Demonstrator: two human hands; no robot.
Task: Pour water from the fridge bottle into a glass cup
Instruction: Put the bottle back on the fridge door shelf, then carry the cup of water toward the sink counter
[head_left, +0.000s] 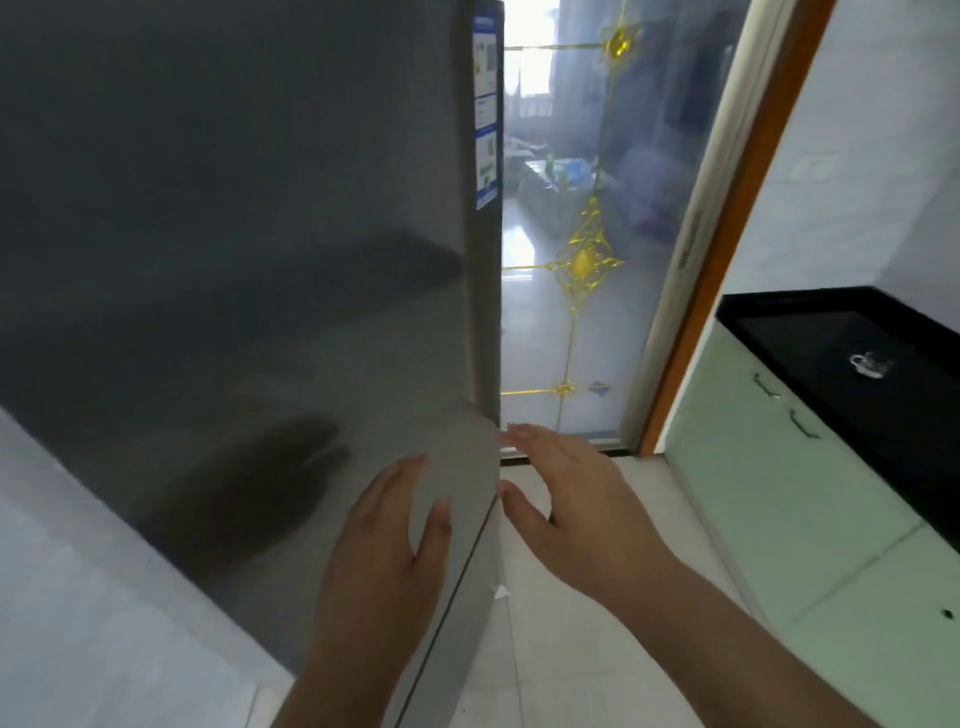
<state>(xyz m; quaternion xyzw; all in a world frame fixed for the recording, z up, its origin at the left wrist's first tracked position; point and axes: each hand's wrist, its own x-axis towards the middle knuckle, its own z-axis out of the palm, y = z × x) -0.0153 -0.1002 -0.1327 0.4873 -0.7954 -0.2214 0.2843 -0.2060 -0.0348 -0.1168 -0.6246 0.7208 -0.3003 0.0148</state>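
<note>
Step one — tall grey steel fridge door (234, 234) shut, bottle unseen. Left hand (384, 561) flat on it, right hand (566, 499) spread, empty, at its edge. Next: pull. Clear glass cup (866, 364) on black tabletop (779, 306), far right of fridge.

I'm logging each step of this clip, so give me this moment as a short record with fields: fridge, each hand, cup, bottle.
fridge: grey door shut, blue labels near its right edge
left hand: open, fingers spread against the door near its edge
right hand: open, empty, beside the door edge; contact unclear
cup: glass cup on the black counter, far right
bottle: not in view
</note>
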